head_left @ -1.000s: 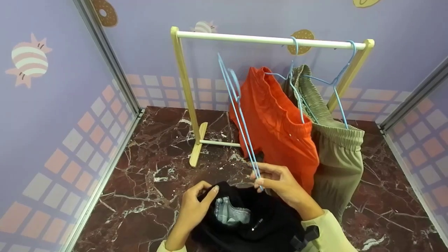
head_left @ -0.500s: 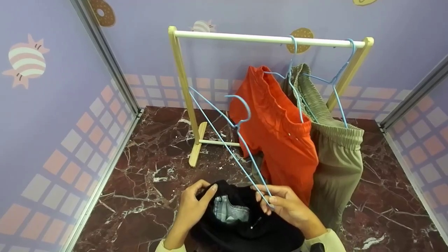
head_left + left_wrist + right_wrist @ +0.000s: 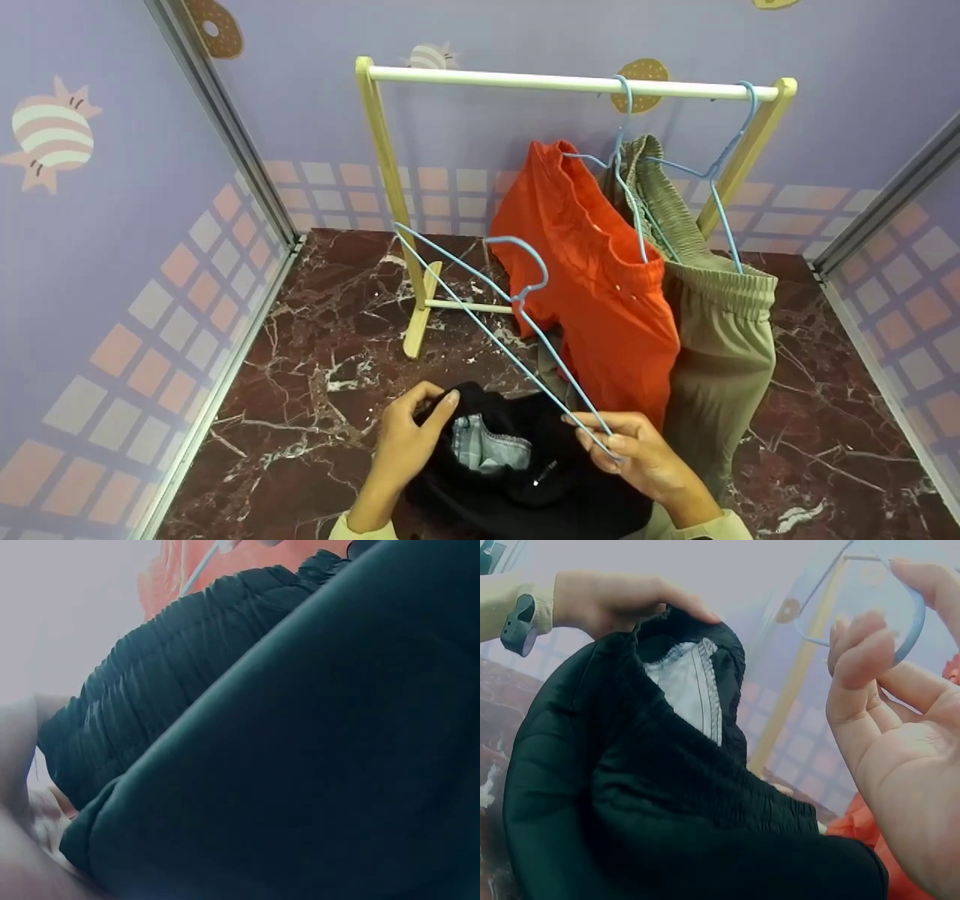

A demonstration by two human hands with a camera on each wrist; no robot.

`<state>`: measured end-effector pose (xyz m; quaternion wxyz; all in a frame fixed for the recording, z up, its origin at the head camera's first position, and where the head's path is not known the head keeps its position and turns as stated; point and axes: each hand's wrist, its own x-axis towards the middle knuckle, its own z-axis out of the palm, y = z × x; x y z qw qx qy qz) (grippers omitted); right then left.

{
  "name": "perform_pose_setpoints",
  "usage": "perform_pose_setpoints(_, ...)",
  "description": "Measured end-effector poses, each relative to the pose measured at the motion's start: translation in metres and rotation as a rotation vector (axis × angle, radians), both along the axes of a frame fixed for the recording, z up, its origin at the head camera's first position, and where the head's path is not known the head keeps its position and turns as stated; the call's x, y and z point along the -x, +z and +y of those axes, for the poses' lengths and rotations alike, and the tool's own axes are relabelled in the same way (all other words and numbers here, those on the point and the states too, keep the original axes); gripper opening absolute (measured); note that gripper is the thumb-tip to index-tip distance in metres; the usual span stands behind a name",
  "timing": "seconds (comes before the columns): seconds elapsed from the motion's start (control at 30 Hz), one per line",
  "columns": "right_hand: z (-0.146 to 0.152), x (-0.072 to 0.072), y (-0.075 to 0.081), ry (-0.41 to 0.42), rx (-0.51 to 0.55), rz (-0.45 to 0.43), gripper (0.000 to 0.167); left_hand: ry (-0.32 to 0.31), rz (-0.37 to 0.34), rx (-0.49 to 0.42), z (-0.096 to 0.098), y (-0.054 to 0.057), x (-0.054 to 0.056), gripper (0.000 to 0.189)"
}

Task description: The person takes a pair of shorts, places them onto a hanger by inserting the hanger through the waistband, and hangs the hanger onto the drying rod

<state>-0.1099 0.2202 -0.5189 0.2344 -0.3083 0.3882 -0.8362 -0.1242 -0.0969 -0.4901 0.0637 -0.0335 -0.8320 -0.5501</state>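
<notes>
Black elastic-waist pants [image 3: 525, 502] are bunched at the front of the head view, with a pale inner lining [image 3: 491, 446] showing at the waist opening. My left hand [image 3: 409, 435] grips the waistband at its left side, thumb on top. In my right hand [image 3: 645, 454], one end of a light blue clothes hanger [image 3: 480, 315] is pinched between thumb and fingers. The hanger tilts up to the left, its hook pointing away, above the pants and apart from the rack. From the right wrist, the black waistband [image 3: 697, 742] looks gathered, and the right hand stands beside it.
A small clothes rack with a white rail [image 3: 495, 77] and wooden posts stands behind. Orange pants [image 3: 585, 255] and olive pants [image 3: 720, 322] hang from it on blue hangers at the right. Below is a dark red marbled floor [image 3: 322, 420], walled on the sides.
The hanger has swung from nearly edge-on to a broader view, its far end moving left and down. My right hand has shifted right and down with it. My left hand stays on the waistband.
</notes>
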Motion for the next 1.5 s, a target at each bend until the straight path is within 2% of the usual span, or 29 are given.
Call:
perform_pose_setpoints(0.2,0.011,-0.005,-0.006,-0.006,0.046,-0.002,0.043,0.030,0.000,0.000,-0.003,0.001,0.002,0.011)
perform_pose_setpoints(0.53,0.030,-0.012,-0.014,-0.039,0.045,-0.035,0.040,0.047,0.003,-0.044,-0.007,0.002,0.004,0.011)
perform_pose_setpoints(0.6,0.033,-0.013,-0.016,-0.037,0.040,-0.003,0.039,0.060,-0.009,-0.058,-0.006,0.007,0.003,0.010)
perform_pose_setpoints(0.73,0.037,-0.015,-0.020,-0.020,0.041,0.039,0.040,0.069,-0.026,-0.065,-0.002,0.028,-0.003,0.009)
perform_pose_setpoints(0.83,0.038,-0.016,-0.021,-0.014,0.037,0.032,0.042,0.070,-0.016,-0.047,-0.001,0.040,-0.008,0.009)
perform_pose_setpoints(0.97,0.043,-0.017,-0.022,-0.025,0.009,0.019,0.043,0.075,-0.012,-0.050,-0.001,0.044,-0.008,0.009)
perform_pose_setpoints(1.1,0.051,-0.018,-0.020,-0.040,-0.009,-0.003,0.040,0.073,-0.022,-0.068,-0.003,0.041,-0.005,0.009)
perform_pose_setpoints(1.33,0.069,-0.019,-0.017,-0.054,-0.038,0.091,0.041,0.092,-0.036,-0.081,-0.012,0.006,0.008,0.011)
perform_pose_setpoints(1.5,0.081,-0.021,-0.018,-0.072,-0.046,0.153,0.040,0.084,-0.026,-0.109,-0.014,0.000,0.011,0.014)
